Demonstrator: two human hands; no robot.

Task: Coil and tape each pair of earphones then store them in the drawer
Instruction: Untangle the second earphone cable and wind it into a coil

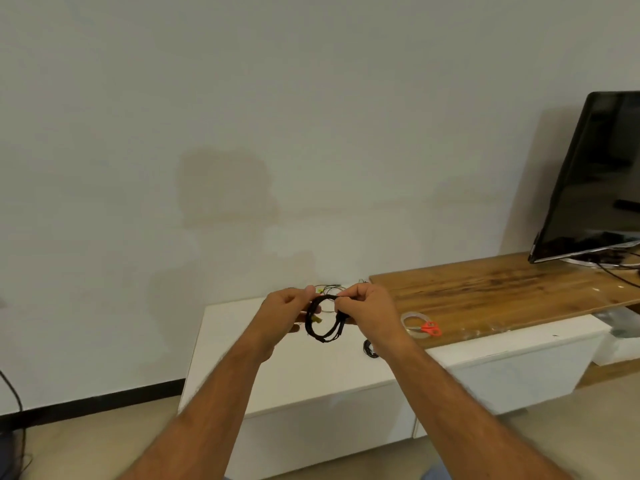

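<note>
Both hands hold a coiled pair of black earphones (323,322) above the white cabinet top (242,344). My left hand (285,315) pinches the coil's left side. My right hand (369,308) pinches its upper right side. Another dark earphone bundle (370,348) lies on the cabinet under my right wrist. Thin green and yellow earphone wires (329,289) lie behind the hands near the wall. A clear tape roll (414,325) and small red-handled scissors (431,329) sit on the wooden top to the right.
A wooden board (502,285) covers the right part of the cabinet. A black monitor (595,174) stands at the far right with cables behind it. White drawer fronts (502,375) face me below. A black cable (14,403) hangs at the left edge.
</note>
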